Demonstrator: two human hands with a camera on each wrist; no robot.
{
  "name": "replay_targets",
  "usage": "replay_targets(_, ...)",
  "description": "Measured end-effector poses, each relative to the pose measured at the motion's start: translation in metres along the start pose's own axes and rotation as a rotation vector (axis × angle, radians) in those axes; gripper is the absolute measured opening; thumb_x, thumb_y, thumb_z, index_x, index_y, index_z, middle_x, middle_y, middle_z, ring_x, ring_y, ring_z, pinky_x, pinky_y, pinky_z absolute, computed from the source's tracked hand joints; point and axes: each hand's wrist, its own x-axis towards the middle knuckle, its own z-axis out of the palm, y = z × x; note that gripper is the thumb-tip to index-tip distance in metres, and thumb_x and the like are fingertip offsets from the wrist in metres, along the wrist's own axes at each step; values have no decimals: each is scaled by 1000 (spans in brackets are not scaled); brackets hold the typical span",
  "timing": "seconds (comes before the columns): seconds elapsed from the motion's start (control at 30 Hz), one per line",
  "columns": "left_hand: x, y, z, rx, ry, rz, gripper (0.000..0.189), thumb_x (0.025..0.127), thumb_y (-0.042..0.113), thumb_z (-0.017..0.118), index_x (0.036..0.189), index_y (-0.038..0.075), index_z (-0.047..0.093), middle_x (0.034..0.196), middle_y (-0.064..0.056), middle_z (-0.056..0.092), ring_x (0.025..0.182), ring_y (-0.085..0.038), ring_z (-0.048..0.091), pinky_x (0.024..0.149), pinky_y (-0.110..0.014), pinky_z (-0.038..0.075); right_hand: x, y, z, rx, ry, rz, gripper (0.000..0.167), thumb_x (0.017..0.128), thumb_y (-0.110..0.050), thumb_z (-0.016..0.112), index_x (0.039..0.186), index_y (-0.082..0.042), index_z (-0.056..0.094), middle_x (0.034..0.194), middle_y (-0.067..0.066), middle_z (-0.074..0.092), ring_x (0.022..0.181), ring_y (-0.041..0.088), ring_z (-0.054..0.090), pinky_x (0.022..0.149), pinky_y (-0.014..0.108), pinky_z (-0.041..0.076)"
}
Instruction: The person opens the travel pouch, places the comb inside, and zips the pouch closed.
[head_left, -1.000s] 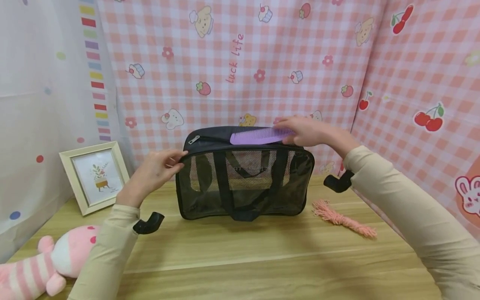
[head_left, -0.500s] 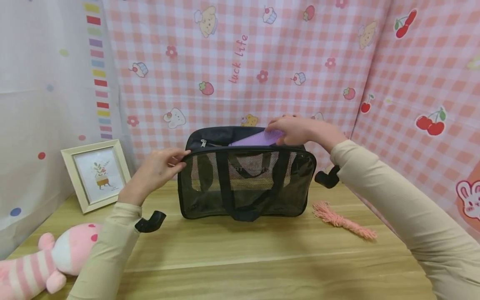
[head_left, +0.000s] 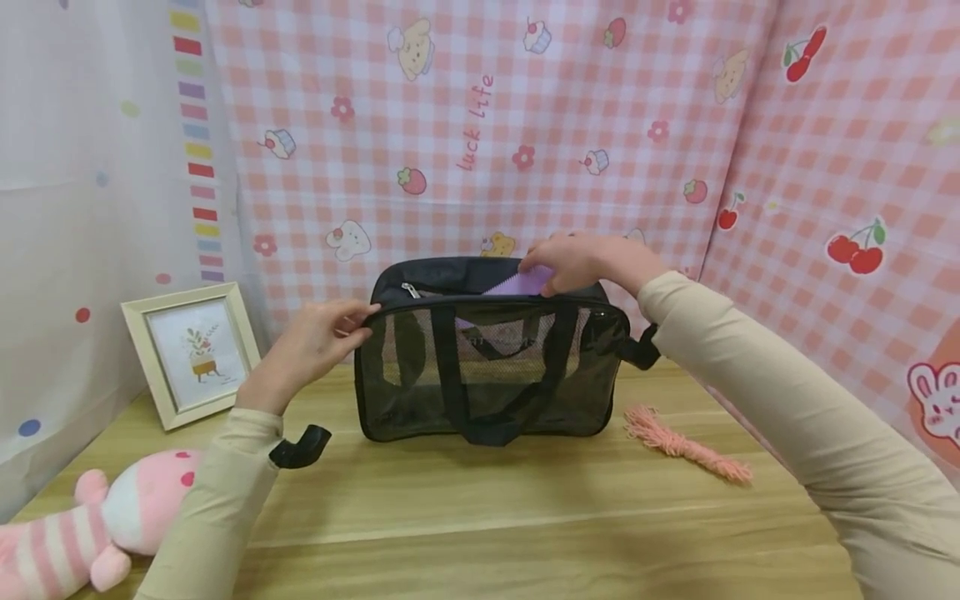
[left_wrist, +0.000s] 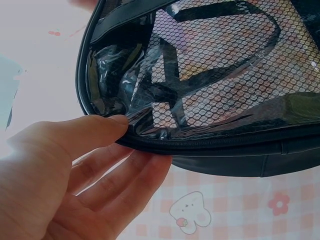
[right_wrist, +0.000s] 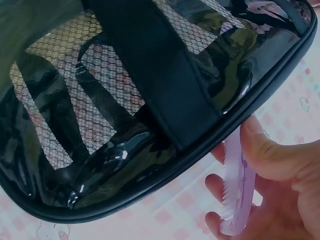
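A black zip bag with a see-through front and mesh stands on the wooden table. My left hand pinches its upper left corner; in the left wrist view the thumb lies on the clear front and the fingers behind the edge. At the top opening my right hand grips a purple comb, which slants down to the left with its far end inside the bag. In the right wrist view the comb sits between thumb and fingers. A zip pull lies on the top at left.
To the right of the bag lies a bundle of pink cord. A framed picture stands at left, behind a pink-and-white plush toy. Checked cloth hangs close behind the bag.
My right hand has moved left and tilted the comb, whose left end has gone down into the bag. The zip pull has shifted slightly right. My left hand stays at the corner.
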Motion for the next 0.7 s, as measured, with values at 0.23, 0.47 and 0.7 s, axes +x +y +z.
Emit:
replay_targets(0.23, 0, -1, 0, -3, 7, 7, 27, 90, 0, 63, 117, 2, 65, 107, -18, 67, 87, -32, 67, 70, -43, 56, 2, 2, 0, 55, -5, -14, 50, 93, -17, 62, 139, -5, 47, 143, 16, 41, 132, 37, 33, 108, 50, 27)
replay_targets(0.47, -1, -1, 0, -12, 4, 9, 27, 90, 0, 63, 116, 2, 66, 108, -18, 66, 88, -31, 67, 70, -43, 56, 3, 7, 3, 162, 4, -33, 51, 93, -13, 61, 140, -2, 44, 143, 17, 40, 134, 35, 31, 109, 49, 26)
replay_targets(0.7, -1, -2, 1, -15, 14, 22, 26, 90, 0, 63, 116, 2, 66, 109, -18, 66, 87, -31, 67, 70, -44, 56, 0, 16, 10, 332, 64, -91, 52, 92, -8, 61, 139, 4, 42, 138, 20, 44, 129, 34, 38, 107, 47, 30)
